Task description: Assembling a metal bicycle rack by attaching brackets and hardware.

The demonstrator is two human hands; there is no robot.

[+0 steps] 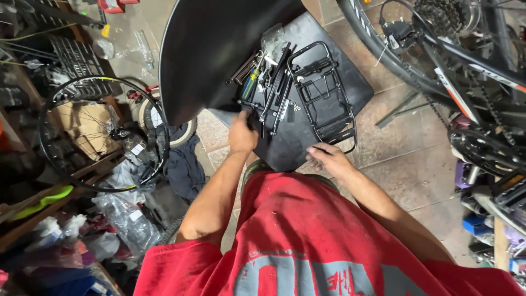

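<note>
A black mat (345,82) lies on the tiled floor in front of me. On it rest a black wire bicycle rack (323,90) and a pile of black metal struts and tools (271,82), among them a screwdriver with a green and yellow handle (250,82). My left hand (242,131) reaches into the near end of that pile and closes on a black metal part. My right hand (329,159) rests on the mat's near edge beside the rack's corner, fingers loosely spread, holding nothing. A large black curved panel (219,49) covers the mat's left part.
A bicycle (466,60) with chain and cassette stands at the right. A loose spoked wheel (104,131) leans among clutter and plastic bags at the left. Dark cloth (183,167) lies on the floor by my left arm. Boxes and parts crowd the right edge.
</note>
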